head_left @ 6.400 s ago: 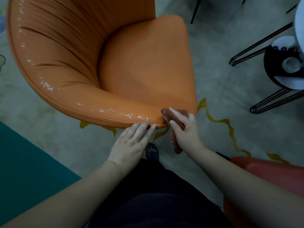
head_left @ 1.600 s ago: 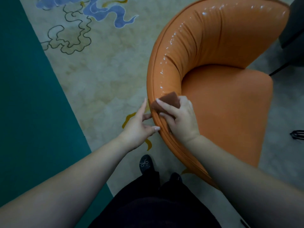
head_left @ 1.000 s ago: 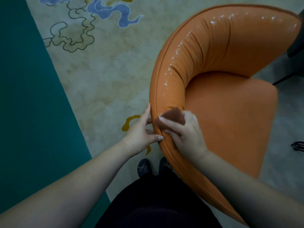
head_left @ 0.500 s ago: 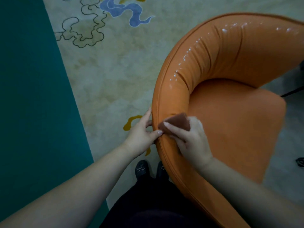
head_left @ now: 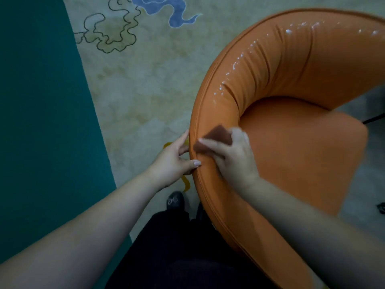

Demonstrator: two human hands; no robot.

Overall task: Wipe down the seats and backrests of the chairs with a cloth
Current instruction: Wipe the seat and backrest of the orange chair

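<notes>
The right hand [head_left: 233, 157] presses a brown cloth [head_left: 214, 137] onto the top edge of the orange chair's [head_left: 291, 153] backrest, fingers curled over it. Just beside it, the left hand [head_left: 173, 161] grips the backrest's outer rim, thumb on top.

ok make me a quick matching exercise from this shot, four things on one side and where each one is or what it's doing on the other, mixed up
Things
1. left hand
2. right hand
3. cloth
4. shoe

Places
A. on the carpet, beside the chair
B. pressed onto the backrest rim under fingers
C. holding the rim's outer edge
D. on top of the cloth

Pairs: 1-C, 2-D, 3-B, 4-A
</notes>
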